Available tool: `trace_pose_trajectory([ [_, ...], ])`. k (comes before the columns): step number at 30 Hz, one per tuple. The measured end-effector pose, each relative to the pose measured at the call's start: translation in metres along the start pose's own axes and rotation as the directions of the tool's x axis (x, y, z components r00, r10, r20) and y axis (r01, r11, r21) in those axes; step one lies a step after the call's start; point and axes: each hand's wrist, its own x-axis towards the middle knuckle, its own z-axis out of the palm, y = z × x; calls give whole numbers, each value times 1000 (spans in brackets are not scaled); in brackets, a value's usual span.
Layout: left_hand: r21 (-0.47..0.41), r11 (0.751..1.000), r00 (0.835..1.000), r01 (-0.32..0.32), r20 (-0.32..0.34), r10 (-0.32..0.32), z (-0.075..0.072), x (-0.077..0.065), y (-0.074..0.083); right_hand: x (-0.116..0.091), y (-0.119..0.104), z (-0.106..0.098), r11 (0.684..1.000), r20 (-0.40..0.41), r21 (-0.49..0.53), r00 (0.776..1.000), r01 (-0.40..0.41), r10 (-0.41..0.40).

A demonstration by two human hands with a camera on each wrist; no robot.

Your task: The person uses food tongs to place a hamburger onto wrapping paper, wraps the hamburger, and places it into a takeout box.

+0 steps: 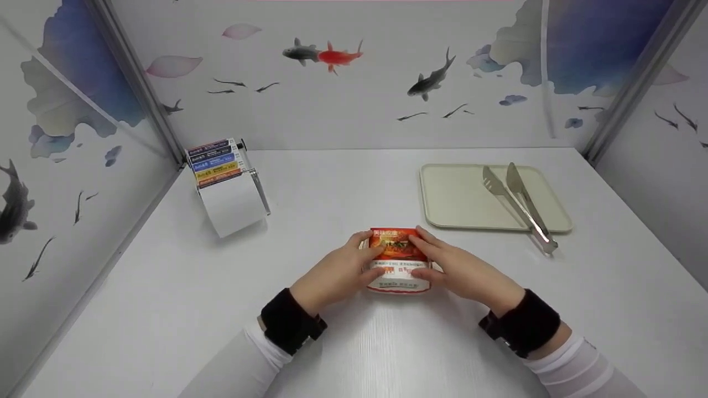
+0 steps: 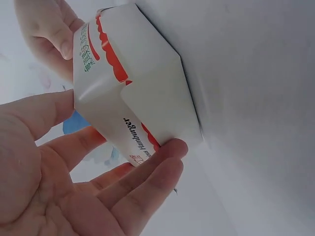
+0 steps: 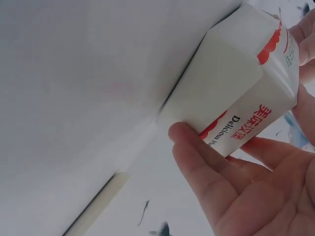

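Observation:
In the head view a hamburger box (image 1: pixel 397 251) of white and red card sits on the table, its lid down. My left hand (image 1: pixel 340 271) holds its left side, and my right hand (image 1: pixel 464 268) holds the right side. Both thumbs lie at the front of the box while other fingers reach along the sides and top. From the left wrist, the box's white side (image 2: pixel 157 93) shows a red scalloped edge, with fingertips right at its lower corner. The right wrist view shows "Delicious" printed on the box (image 3: pixel 221 73). What is inside is hidden.
At the back right lies a cream tray (image 1: pixel 453 204) with metal tongs (image 1: pixel 525 207) across it, their handle end over the front rim. A rack of colourful boxes (image 1: pixel 218 163) with a white sheet (image 1: pixel 235 204) stands at the back left. Printed walls (image 1: pixel 376 121) enclose the table (image 1: pixel 166 309).

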Motion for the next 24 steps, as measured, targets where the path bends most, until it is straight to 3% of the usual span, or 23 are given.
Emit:
trace_pose_trajectory([
  [6,100,995,999,-23,-47,27,2,10,6,9,4,-5,1000,37,-20,999,21,-20],
  [10,116,993,997,2,-76,7,0,21,5,18,5,-9,999,50,-42,999,0,2],
  [19,152,988,999,22,-43,-15,-7,44,1,36,6,-16,974,7,-224,999,-37,40],
  [24,121,990,998,65,-27,-62,-12,54,1,46,7,-19,960,-1,-275,998,-56,58],
])
